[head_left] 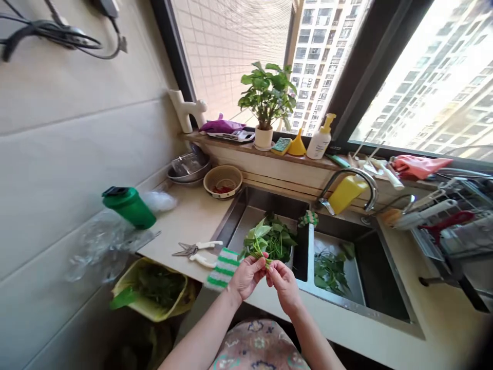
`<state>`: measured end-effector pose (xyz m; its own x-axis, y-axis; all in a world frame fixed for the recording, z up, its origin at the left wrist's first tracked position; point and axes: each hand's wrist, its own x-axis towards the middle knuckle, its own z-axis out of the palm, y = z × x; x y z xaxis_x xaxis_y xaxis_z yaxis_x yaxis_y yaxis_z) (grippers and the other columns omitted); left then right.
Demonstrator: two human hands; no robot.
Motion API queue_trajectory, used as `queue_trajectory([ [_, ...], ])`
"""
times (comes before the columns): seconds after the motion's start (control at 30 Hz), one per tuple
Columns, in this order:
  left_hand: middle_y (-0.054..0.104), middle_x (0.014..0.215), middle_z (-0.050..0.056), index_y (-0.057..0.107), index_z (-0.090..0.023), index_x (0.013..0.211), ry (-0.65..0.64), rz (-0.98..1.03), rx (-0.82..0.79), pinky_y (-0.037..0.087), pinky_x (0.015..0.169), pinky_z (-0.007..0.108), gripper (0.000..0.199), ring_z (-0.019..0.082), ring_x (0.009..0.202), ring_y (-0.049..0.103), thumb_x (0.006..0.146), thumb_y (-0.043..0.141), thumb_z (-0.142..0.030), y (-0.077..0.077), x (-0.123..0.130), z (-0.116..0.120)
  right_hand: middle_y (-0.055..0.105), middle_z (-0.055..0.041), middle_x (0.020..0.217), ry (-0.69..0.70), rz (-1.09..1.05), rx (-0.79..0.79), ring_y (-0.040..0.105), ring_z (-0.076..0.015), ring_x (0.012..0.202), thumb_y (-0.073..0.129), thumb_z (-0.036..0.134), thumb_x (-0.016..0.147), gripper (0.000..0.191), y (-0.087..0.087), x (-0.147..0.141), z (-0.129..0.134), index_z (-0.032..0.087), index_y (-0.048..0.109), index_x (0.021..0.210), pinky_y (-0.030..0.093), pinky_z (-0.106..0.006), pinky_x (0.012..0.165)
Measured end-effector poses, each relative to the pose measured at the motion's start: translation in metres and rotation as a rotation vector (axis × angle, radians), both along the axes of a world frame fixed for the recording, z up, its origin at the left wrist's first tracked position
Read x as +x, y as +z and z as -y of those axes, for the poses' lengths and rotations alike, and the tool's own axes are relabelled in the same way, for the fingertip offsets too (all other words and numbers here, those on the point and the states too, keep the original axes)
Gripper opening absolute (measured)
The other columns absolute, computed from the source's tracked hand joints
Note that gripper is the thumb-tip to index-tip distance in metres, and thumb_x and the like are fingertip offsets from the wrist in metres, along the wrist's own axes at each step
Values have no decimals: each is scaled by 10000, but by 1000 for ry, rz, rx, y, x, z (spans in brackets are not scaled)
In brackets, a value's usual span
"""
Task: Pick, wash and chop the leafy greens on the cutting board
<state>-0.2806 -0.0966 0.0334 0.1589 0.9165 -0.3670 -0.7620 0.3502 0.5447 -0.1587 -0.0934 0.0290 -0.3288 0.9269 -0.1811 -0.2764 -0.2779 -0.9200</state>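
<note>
My left hand (245,278) is closed around the stems of a sprig of leafy greens (258,234), with the leaves pointing away from me. Close beside it, my right hand (284,285) pinches the lower stem ends between thumb and fingers. Both hands are over the front edge of the left sink basin (242,213). Just beyond them, a pile of leafy greens (283,240) lies in that basin. More greens (330,272) lie in the right basin. White-handled scissors (192,250) lie spread on the counter to the left, near a green-and-white striped cloth (221,270).
A bin with a yellowish bag (179,303) holding greens stands below the counter at left. A green bottle (133,208), a colander (210,187) and metal bowls (192,177) sit along the left. The faucet (373,190) arches behind the sink; a dish rack (458,236) stands right.
</note>
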Motion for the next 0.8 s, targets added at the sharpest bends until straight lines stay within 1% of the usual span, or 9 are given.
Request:
queue_trajectory([
  [0.1, 637, 610, 5, 686, -140, 789, -51, -1, -13, 410, 549, 212, 241, 75, 532, 533, 586, 777, -233, 7, 44, -11, 434, 49, 580, 13, 44, 57, 350, -71, 506, 598, 405, 755, 263, -3, 47, -11, 182, 472, 694, 292, -206, 497],
  [0.23, 632, 676, 18, 696, -110, 771, -139, -113, -7, 372, 593, 188, 222, 51, 580, 509, 595, 772, -221, 14, 100, -27, 396, 47, 585, 71, 235, 219, 319, -81, 521, 544, 351, 770, 220, -10, 112, -31, 183, 457, 658, 263, -209, 489],
  [0.33, 610, 664, 10, 695, -114, 778, -191, -234, -23, 321, 549, 191, 226, 43, 549, 457, 611, 758, -252, 9, 134, -34, 367, 50, 565, 99, 404, 315, 301, -85, 517, 512, 280, 762, 184, -20, 152, -43, 187, 442, 620, 244, -212, 484],
  [0.43, 597, 661, 8, 685, -120, 764, -199, -301, -78, 305, 542, 198, 235, 46, 540, 443, 618, 748, -294, 0, 155, -35, 388, 42, 569, 135, 500, 378, 324, -95, 529, 495, 232, 743, 147, -33, 174, -49, 188, 451, 610, 251, -214, 495],
  [0.5, 600, 694, 18, 674, -122, 764, -209, -323, -112, 332, 575, 205, 235, 60, 575, 472, 631, 736, -305, -3, 159, -33, 413, 35, 575, 166, 517, 389, 342, -101, 532, 491, 220, 737, 122, -42, 180, -52, 191, 468, 621, 259, -216, 498],
  [0.6, 599, 765, 28, 655, -131, 792, -231, -359, -141, 376, 637, 225, 237, 80, 639, 506, 649, 720, -309, -2, 152, -30, 456, 23, 591, 195, 512, 392, 373, -111, 536, 490, 231, 751, 107, -53, 175, -57, 196, 501, 650, 276, -219, 503],
  [0.7, 590, 810, 26, 637, -137, 827, -243, -469, -121, 391, 656, 227, 252, 82, 665, 508, 659, 708, -311, 5, 134, -32, 494, 12, 625, 200, 478, 426, 409, -120, 568, 486, 240, 770, 106, -59, 157, -64, 199, 526, 681, 295, -221, 526],
  [0.8, 583, 826, 21, 616, -141, 849, -247, -590, -86, 395, 651, 221, 248, 83, 673, 505, 684, 682, -314, 8, 108, -41, 512, 12, 642, 208, 422, 429, 419, -118, 577, 476, 249, 787, 111, -60, 129, -74, 200, 537, 708, 302, -215, 528],
])
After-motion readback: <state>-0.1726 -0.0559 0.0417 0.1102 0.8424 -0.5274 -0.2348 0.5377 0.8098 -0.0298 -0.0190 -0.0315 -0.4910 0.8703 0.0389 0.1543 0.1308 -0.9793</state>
